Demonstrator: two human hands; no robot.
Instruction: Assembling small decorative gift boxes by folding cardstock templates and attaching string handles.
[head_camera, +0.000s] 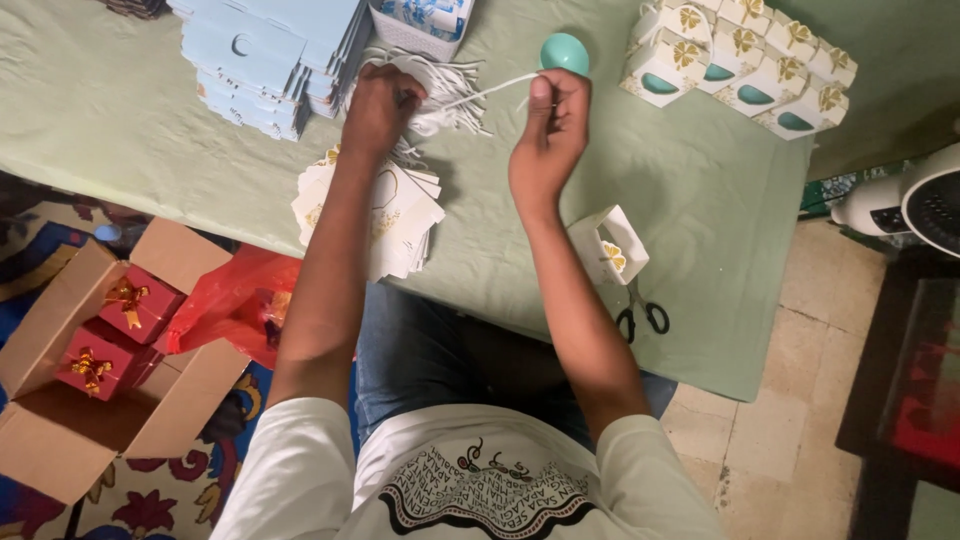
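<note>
My right hand (547, 130) pinches a thin white cord (488, 92) attached to a teal egg-shaped ball (565, 52) just above my fingers. The cord runs left to my left hand (378, 105), which grips a bundle of white cords (450, 85) lying on the green table cloth (700, 200). Under my left forearm sits a stack of flat white card blanks with gold print (400, 215). An open white box with a gold bow (608, 247) stands beside my right wrist.
Finished white boxes with gold bows (740, 60) cluster at the back right. Light blue flat boxes (270, 50) are stacked at the back left. Black scissors (640, 315) lie near the table's front edge. On the floor: a cardboard carton (60, 440) with red boxes, a red bag (235, 300).
</note>
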